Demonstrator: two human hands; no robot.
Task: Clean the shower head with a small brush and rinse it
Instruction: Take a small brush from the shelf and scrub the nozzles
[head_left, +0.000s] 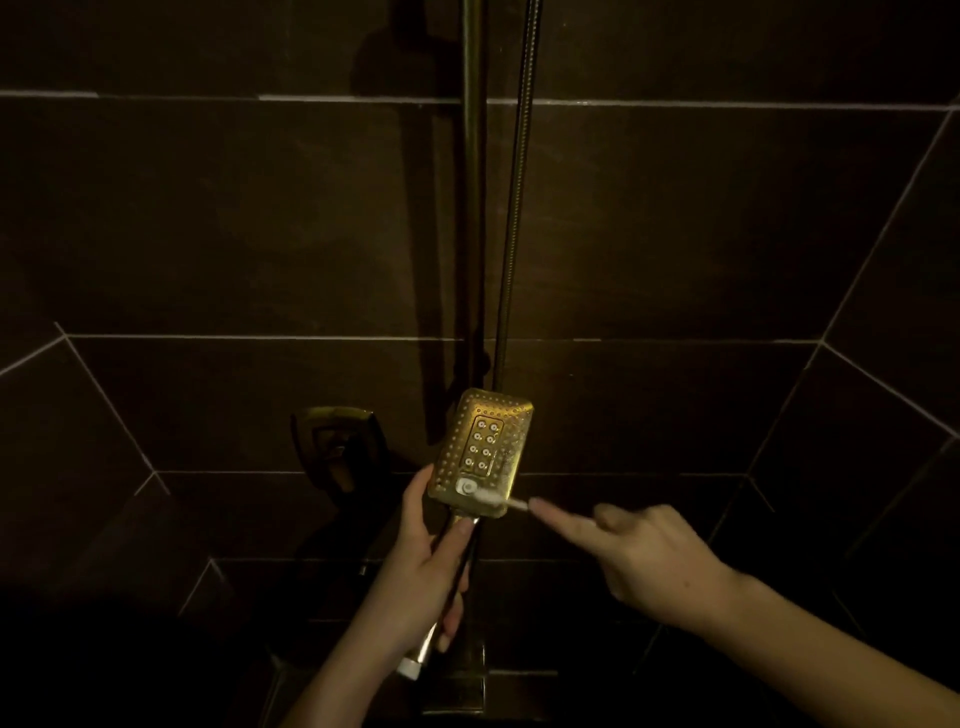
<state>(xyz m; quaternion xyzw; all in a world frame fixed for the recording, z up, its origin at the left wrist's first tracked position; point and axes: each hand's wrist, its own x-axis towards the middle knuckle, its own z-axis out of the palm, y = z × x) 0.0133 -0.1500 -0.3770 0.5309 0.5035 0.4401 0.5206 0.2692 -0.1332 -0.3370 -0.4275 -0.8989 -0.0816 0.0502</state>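
Left hand (426, 566): grip wrapped around the handle of the rectangular gold-toned metal shower head (480, 452), thumb lying up along the neck just below the plate. Likely reason: the thumb braces the head so it does not twist under brushing. Spray face is turned toward the person, nozzles visible, lower centre of the frame.

Right hand (644, 556): grip pinched on the tail of a small white brush (488, 493), index finger stretched along the shaft, other fingers curled in. The extended finger probably steers and presses the tip. Brush head rests on the bottom edge of the spray face, touching it, beside a pale round fitting; bristles too small and blurred to make out.

Braided metal hose (511, 208) runs up from behind the head toward the top of the frame, beside a vertical metal rail (471, 182). Empty-looking angular wall bracket (332, 447) sits left of the head.

Dark brown wall tiles (208, 208) with pale grout all round. Light is dim and yellow.

Judgement: scrubbing stage, working the lower row; no water seen running, rinse not yet done.
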